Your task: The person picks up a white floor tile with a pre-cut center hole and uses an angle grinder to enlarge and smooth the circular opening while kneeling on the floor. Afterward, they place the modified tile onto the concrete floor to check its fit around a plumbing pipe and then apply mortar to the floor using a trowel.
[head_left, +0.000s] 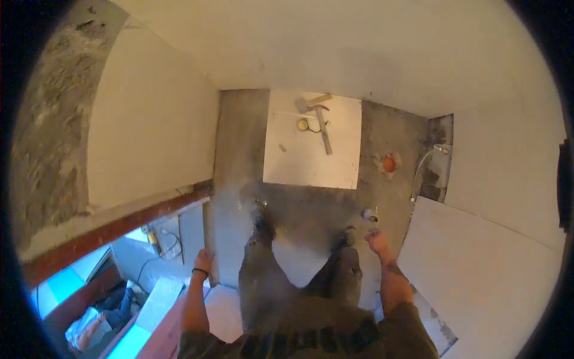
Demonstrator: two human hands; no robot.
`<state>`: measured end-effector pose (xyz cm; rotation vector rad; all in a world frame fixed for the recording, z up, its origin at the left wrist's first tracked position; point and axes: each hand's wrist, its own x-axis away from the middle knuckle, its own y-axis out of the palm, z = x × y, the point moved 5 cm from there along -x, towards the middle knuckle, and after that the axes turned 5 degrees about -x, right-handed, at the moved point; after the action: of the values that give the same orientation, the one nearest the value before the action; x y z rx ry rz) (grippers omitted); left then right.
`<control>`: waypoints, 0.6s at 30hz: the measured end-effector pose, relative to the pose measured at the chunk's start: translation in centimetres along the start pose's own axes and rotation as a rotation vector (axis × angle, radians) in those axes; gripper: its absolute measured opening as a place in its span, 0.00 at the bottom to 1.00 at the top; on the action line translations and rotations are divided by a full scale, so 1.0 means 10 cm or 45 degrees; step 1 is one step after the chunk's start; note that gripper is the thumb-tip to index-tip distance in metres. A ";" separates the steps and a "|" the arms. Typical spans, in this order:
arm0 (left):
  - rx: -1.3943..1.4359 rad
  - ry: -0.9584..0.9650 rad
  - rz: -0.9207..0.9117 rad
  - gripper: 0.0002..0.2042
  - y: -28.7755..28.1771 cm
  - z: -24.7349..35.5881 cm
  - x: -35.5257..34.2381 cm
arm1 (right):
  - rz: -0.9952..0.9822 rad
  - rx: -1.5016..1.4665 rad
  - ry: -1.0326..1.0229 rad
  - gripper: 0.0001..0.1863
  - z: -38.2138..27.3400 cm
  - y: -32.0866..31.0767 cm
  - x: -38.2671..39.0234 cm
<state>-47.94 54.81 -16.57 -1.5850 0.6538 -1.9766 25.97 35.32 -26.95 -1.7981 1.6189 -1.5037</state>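
Observation:
My left hand (204, 261) is closed, with its fingers curled, beside the upright door-frame post (208, 227); nothing shows in it. Low on my right, my right hand (375, 240) is also closed, and whatever its fingers may hold is too small to make out. Just beyond it is a small whitish round object (370, 214), its kind unclear. Farther ahead, a large white tile (311, 167) lies on the grey floor. On that tile rest a claw hammer (324, 134), a wooden-handled hammer (302, 105) and a yellow tape measure (303, 124).
An orange pipe opening (389, 164) sits in the floor at right, near a flexible hose (420, 170) by the wall. Large pale tiles (478, 239) cover the right wall. Through the doorway at lower left are a power tool (152, 239) with a cord and another person (89, 329).

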 end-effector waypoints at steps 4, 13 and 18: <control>0.445 0.260 0.584 0.13 -0.17 -0.14 -0.88 | -0.266 -0.184 0.535 0.25 -0.71 0.72 -0.80; 0.376 0.217 0.257 0.28 0.25 0.64 -3.27 | 0.139 -0.036 0.353 0.31 -1.42 0.92 -4.40; 0.170 0.894 0.650 0.33 0.22 2.53 -5.62 | 0.652 0.151 -0.284 0.24 -1.37 0.96 -5.80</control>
<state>-12.83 89.10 -53.88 -0.5260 1.0367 -2.0785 19.78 87.32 -57.02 -1.2981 1.6692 -1.0993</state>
